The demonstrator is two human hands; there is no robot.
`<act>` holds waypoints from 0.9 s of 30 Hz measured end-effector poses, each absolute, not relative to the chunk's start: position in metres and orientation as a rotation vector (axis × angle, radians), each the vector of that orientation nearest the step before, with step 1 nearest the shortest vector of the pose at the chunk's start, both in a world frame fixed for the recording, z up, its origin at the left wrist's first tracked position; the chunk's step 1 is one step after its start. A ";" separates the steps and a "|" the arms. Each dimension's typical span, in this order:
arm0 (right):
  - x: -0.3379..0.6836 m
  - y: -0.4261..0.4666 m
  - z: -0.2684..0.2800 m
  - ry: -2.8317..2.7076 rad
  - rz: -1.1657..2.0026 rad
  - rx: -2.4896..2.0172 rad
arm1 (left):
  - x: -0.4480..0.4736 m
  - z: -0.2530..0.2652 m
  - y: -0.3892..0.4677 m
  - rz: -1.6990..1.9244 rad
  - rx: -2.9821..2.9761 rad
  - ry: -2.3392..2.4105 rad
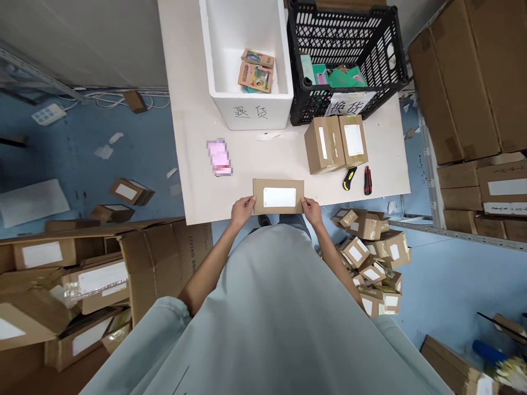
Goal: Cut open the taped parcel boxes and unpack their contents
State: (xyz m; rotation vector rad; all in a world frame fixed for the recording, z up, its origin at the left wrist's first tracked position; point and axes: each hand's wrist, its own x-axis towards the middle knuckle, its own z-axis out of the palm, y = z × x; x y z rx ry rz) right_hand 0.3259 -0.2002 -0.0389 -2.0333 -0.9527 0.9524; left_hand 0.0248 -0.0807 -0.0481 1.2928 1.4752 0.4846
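Note:
Between my two hands is a flat brown cardboard box [258,204] with a white label on top, at the front edge of the white table [242,156]. My left hand [243,210] pinches its left end, and my right hand [312,210] pinches its right end. To the right, a yellow-and-black utility knife [349,178] and a red-and-black utility knife [368,180] lie near the table edge. Behind them stand two labelled cardboard boxes [325,145] side by side. A pink, pixelated item [219,157] lies on the table to the left.
A white foam bin [251,112] holding small packages and a black plastic crate [349,44] stand at the back of the table. A large carton [152,269] full of parcels is at left. More parcels [370,271] are piled on the right floor, beside shelving with stacked cartons [461,82].

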 end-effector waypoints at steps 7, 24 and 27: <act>0.325 -0.202 -0.055 -0.827 1.008 -1.991 | 0.025 -0.067 -0.081 0.463 1.244 1.470; 0.299 -0.233 -0.039 -0.647 1.002 -1.893 | 0.005 -0.042 -0.101 0.562 1.182 1.374; 0.307 -0.216 -0.022 -0.725 0.880 -1.889 | 0.006 -0.026 -0.086 0.674 1.257 1.360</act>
